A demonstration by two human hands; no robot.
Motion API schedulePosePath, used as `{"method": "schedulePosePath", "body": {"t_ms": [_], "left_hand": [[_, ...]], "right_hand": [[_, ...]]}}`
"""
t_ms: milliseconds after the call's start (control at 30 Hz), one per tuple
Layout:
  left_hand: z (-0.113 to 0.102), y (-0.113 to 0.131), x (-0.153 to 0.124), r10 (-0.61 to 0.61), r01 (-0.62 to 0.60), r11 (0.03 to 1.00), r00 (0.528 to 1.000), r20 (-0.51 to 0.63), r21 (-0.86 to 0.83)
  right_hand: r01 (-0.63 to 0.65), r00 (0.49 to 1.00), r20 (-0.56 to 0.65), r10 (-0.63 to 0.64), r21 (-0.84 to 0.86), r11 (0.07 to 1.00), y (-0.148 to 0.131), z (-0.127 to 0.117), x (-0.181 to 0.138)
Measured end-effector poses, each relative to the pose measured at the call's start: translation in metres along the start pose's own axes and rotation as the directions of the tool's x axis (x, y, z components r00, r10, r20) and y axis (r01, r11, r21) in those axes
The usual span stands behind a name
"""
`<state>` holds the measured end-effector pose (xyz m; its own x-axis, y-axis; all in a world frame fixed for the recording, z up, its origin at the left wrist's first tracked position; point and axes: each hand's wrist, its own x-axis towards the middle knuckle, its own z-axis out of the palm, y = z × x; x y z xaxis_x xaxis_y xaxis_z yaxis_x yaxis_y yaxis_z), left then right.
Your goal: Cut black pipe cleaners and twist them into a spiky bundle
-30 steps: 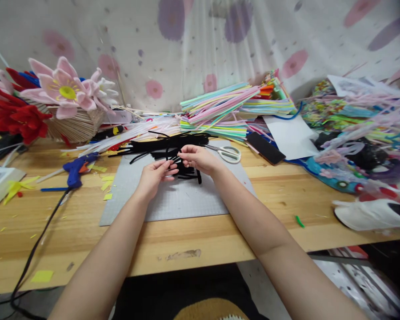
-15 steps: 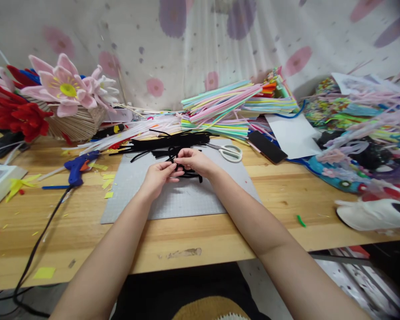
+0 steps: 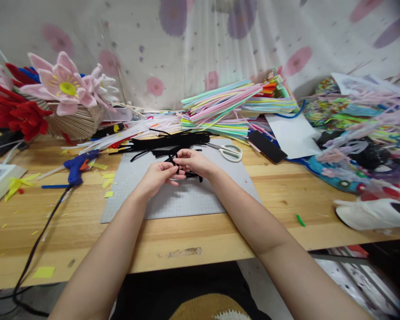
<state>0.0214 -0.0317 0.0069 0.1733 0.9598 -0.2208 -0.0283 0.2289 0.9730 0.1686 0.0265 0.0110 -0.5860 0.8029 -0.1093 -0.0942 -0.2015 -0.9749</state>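
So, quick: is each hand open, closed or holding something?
Left hand: closed, pinching a black strip.
Right hand: closed, apparently pinching the same black strip; fingertip contact is partly hidden.

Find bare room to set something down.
Bare wood between grey mat and white shoe, short of black slab, bar a green scrap; plus mat's near strip between forearms. Crowded: the back, heaped with black stems and pastel stems.

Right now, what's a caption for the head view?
Left hand and right hand pinch a black strand above a gray mat.
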Motion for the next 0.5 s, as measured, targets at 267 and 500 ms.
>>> {"method": "schedulePosePath", "body": {"t_ms": [267, 500], "left_hand": [[0.0011, 0.0018, -0.0010, -0.052, 0.052, 0.999, 0.998, 0.045, -0.006], [-0.0007, 0.0000, 0.0001, -0.010, 0.011, 0.999, 1.000, 0.030, -0.042]], "right_hand": [[-0.053, 0.995, 0.088, 0.047, 0.062, 0.997, -0.0042, -0.0044, -0.0018], [-0.018, 1.000, 0.026, 0.017, 0.038, 0.999, -0.0053, -0.0043, -0.0018]]}}
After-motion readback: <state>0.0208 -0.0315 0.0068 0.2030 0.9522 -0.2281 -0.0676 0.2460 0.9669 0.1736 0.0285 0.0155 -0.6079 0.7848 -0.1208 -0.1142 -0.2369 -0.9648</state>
